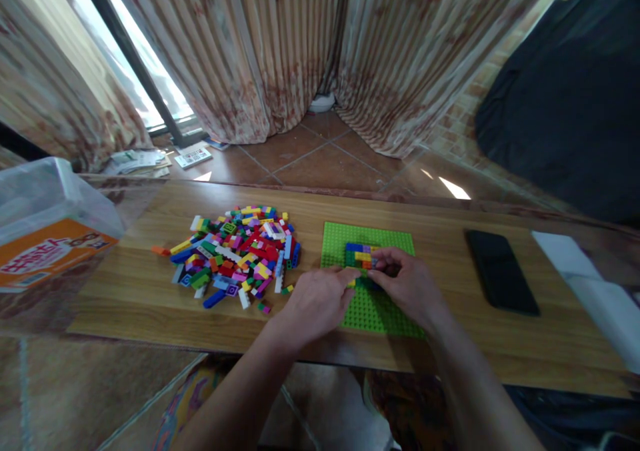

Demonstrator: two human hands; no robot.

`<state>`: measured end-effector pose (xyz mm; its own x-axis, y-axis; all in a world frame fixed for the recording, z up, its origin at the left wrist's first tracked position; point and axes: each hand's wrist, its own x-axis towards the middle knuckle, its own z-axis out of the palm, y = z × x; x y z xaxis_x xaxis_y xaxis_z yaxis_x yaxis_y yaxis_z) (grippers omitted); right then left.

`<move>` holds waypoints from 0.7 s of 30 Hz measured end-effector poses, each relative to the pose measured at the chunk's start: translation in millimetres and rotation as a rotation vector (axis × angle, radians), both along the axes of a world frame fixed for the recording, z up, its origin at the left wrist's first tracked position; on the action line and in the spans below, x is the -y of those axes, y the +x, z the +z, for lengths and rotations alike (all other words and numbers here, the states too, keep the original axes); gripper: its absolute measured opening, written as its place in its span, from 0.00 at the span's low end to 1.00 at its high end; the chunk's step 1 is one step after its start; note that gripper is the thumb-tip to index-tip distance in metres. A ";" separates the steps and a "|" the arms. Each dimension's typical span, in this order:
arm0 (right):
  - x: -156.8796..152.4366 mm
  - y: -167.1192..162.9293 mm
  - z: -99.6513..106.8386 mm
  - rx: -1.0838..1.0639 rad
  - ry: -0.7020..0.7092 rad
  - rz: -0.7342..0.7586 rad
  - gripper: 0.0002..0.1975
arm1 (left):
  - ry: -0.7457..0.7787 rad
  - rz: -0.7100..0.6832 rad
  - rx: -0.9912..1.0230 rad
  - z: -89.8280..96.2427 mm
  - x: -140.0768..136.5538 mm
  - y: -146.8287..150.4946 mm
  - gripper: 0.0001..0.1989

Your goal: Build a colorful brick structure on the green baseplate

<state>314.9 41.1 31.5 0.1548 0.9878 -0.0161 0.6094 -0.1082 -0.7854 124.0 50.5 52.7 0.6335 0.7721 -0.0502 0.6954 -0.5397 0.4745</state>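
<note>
My left hand (320,297) reached over the left side of the green baseplate (377,314), index finger extended toward the near edge of the small brick build (356,247). The build sat on the plate's upper middle, showing blue, green, yellow and orange. My right hand (413,281) was at its right end, thumb and index finger curved close together there; I could not tell whether they pinched a brick, nor whether my left fingers gripped anything. Left of the plate, a loose pile of mixed bricks (240,254) lay spread on the wooden table (310,207). A clear tub (85,204) with an orange label stood at the far left; a black phone (500,271) lay to the right.
</note>
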 end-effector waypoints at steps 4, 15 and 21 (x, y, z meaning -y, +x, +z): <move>-0.4 -0.9 0.4 -0.006 -0.009 0.002 0.11 | 0.013 0.004 -0.026 0.8 3.5 1.1 0.16; -2.4 -3.4 2.8 0.063 -0.024 0.013 0.11 | -0.005 0.078 -0.137 1.9 10.7 13.0 0.17; -2.7 -7.1 3.7 0.087 -0.028 -0.002 0.12 | 0.014 0.090 -0.101 0.2 12.2 13.8 0.18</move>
